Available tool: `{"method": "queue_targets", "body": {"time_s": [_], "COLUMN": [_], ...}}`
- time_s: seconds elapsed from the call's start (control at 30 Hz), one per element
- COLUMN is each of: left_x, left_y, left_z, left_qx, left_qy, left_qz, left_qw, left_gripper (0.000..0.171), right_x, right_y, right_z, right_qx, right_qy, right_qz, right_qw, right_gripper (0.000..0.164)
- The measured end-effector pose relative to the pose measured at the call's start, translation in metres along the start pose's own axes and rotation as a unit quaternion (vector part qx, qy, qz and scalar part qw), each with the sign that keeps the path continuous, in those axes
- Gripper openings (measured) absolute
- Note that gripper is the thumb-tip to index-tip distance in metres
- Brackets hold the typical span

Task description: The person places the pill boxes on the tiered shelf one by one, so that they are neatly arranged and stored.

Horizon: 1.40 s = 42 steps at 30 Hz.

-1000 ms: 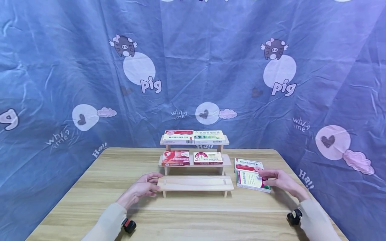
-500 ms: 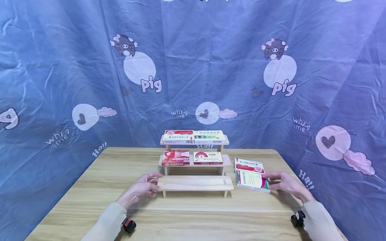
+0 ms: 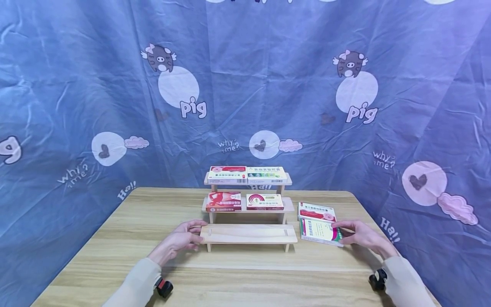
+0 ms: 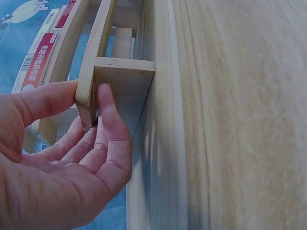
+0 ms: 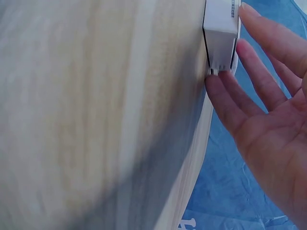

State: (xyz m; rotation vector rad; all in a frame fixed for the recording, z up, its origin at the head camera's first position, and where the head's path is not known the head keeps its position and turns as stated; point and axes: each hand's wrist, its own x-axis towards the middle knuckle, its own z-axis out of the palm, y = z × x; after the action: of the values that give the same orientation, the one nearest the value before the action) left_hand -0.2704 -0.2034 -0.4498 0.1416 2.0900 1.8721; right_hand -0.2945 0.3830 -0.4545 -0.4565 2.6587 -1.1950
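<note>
In the head view, a three-step wooden display stand (image 3: 249, 233) stands on the table. My left hand (image 3: 180, 240) holds the left end of its lowest step, thumb on top and fingertips underneath; the left wrist view shows this hand (image 4: 81, 143) up close. To the right of the stand, a white medicine box (image 3: 316, 230) with green and magenta marks lies flat. My right hand (image 3: 362, 236) grips this box at its right end. The right wrist view shows my fingertips (image 5: 216, 81) at the white end of the box (image 5: 221, 40).
Another red-and-white medicine box (image 3: 316, 212) lies just behind the gripped one. On the middle step sit a red box (image 3: 224, 201) and a white-and-maroon box (image 3: 264, 201). The top step bears two more boxes, one red-and-white (image 3: 227, 174). A blue printed curtain (image 3: 264, 98) surrounds the table (image 3: 245, 285).
My right hand first drew back to the right along the box, then shifted slightly inward onto its end. The box moved only slightly. My left hand stayed on the stand.
</note>
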Motion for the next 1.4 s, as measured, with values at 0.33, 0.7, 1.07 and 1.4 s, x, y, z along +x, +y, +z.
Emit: {"method": "queue_targets", "body": {"time_s": [0.33, 0.7, 1.07, 1.4], "left_x": [-0.0005, -0.0001, 0.0, -0.0001], "left_y": [-0.0004, -0.0015, -0.0004, 0.0002], "left_z": [-0.0011, -0.0016, -0.0014, -0.0002], "left_qx": [0.0, 0.018, 0.017, 0.02], "left_qy": [-0.006, 0.002, 0.006, 0.015], "left_qz": [0.004, 0.007, 0.002, -0.006], "left_qw": [1.0, 0.9998, 0.9998, 0.9997], "left_gripper": [0.064, 0.063, 0.062, 0.063], "right_x": [-0.0027, -0.0034, -0.0014, -0.0082], "right_y": [0.0033, 0.0013, -0.0016, -0.0012], "right_z": [0.0, 0.0028, 0.0076, 0.0002], "right_qx": [0.029, -0.019, -0.038, -0.029], "right_qy": [-0.029, -0.047, -0.045, -0.006], "right_qz": [-0.012, -0.068, -0.089, -0.087], "right_qw": [0.999, 0.996, 0.994, 0.996], "right_gripper": [0.064, 0.063, 0.064, 0.054]}}
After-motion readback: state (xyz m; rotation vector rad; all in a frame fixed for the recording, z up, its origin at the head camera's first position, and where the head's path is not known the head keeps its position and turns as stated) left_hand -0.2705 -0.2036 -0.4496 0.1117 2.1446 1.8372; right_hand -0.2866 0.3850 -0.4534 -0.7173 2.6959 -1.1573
